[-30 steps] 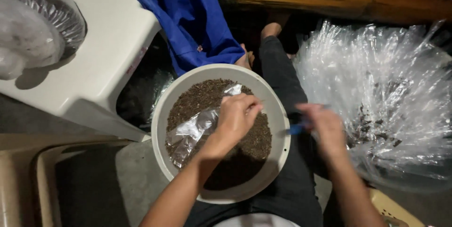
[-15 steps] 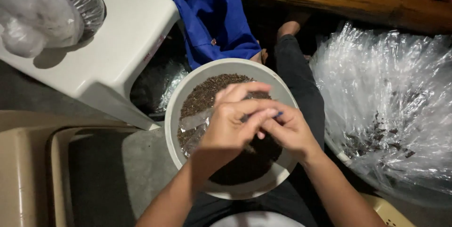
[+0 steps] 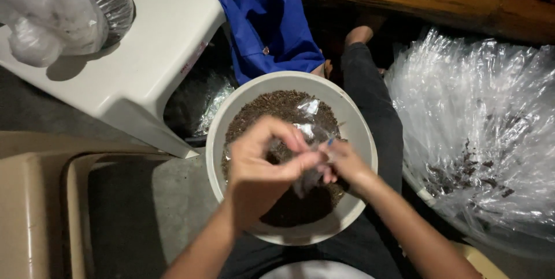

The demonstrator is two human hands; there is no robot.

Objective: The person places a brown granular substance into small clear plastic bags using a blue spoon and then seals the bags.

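Note:
A round white basin [image 3: 231,111] rests on my lap, filled with dark brown grainy material [image 3: 272,108]. Over its middle, my left hand [image 3: 263,166] and my right hand [image 3: 344,163] meet on a small clear plastic bag [image 3: 309,123] that holds some of the dark material. My left hand pinches the bag from the left side. My right hand grips its other side, with a small blue item [image 3: 330,140] showing by its fingers. The bag's lower part hangs between the two hands.
A white plastic stool [image 3: 150,71] stands at the left with bunched clear bags [image 3: 52,13] on top. Blue cloth [image 3: 266,19] hangs behind the basin. A large heap of clear plastic bags [image 3: 480,140] fills the right. A wooden bed edge [image 3: 433,1] crosses the top.
My right hand came in from the bag heap on the right to meet my left hand over the basin. Both now hold the small bag, lifted off the grains.

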